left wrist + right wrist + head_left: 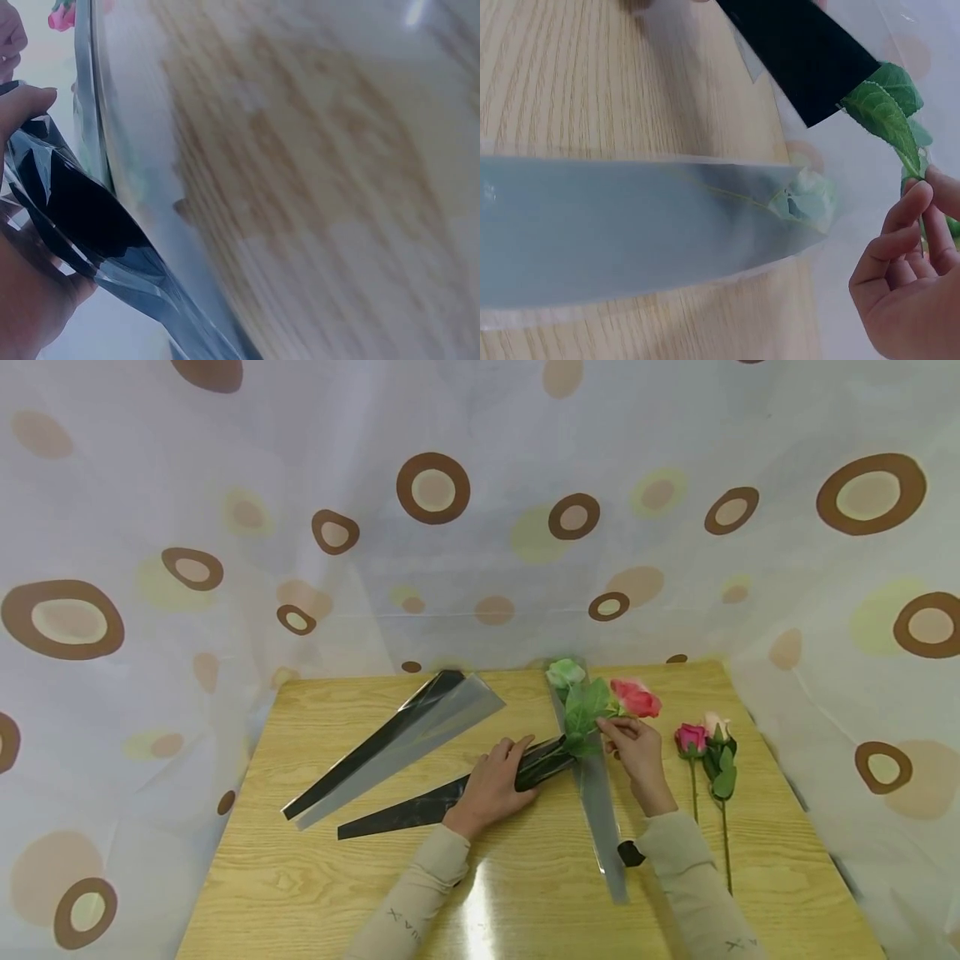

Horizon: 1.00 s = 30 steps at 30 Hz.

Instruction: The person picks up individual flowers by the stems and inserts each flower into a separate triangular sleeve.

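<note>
My left hand (495, 781) grips a black flower sleeve (412, 810) lying slantwise above the table. In the left wrist view the fingers and thumb curl round this glossy sleeve (90, 217). Green leaves (587, 710) of a pinkish-red flower (636, 697) stick out at the sleeve's upper right end. With thumb and forefinger, my right hand (633, 752) pinches that flower at its leafy part; whether by stem or leaf tip I cannot tell. Below them lies a grey translucent sleeve (615, 232) with a pale green flower (806, 201) inside its wide end.
Flat sleeves, one black (375, 752) and one greyish (420, 747), lie on the left of the wooden table (300, 893). To the right lie a magenta rose (691, 739) and a pale pink rose (716, 724). A small black object (631, 853) is beside the right sleeve cuff.
</note>
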Available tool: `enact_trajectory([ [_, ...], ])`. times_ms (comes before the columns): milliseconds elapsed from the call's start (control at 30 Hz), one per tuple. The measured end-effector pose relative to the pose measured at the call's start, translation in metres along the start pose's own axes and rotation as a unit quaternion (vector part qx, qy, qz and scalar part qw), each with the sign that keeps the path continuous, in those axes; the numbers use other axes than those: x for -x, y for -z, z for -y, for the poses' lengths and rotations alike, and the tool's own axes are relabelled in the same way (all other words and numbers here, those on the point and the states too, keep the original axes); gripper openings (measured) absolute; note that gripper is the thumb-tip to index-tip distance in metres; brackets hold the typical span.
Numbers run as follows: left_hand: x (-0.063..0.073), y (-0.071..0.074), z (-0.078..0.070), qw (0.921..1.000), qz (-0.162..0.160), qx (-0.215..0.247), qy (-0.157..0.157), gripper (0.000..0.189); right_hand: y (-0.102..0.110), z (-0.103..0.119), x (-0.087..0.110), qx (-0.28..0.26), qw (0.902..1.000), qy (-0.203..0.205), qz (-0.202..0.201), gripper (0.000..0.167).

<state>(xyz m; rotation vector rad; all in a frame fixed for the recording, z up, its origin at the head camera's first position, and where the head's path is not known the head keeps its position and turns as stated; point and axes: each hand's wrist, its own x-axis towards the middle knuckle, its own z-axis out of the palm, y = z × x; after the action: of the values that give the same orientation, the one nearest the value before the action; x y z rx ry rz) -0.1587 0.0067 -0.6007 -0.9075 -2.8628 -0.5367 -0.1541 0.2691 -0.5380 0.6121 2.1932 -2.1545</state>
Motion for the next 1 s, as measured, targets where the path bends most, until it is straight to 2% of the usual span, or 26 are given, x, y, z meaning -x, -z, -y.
enact_trajectory([
  [233,-0.001,0.003,-0.002,1.0000,0.000,-0.002,-0.002,0.087,0.002,-0.013,-0.005,-0.002,0.9997,0.026,-0.001,0.024],
  [400,-0.002,0.002,-0.003,1.0000,-0.002,-0.005,0.009,0.087,-0.004,-0.017,-0.003,0.003,0.9990,0.044,-0.006,0.021],
  [633,-0.003,-0.004,-0.001,0.9995,-0.004,-0.007,0.030,0.087,-0.009,-0.019,-0.002,-0.027,0.9982,0.051,-0.013,0.021],
  [1000,-0.003,-0.006,0.002,0.9987,0.002,0.013,0.049,0.092,-0.015,-0.021,0.003,-0.012,0.9983,0.057,0.001,0.020],
])
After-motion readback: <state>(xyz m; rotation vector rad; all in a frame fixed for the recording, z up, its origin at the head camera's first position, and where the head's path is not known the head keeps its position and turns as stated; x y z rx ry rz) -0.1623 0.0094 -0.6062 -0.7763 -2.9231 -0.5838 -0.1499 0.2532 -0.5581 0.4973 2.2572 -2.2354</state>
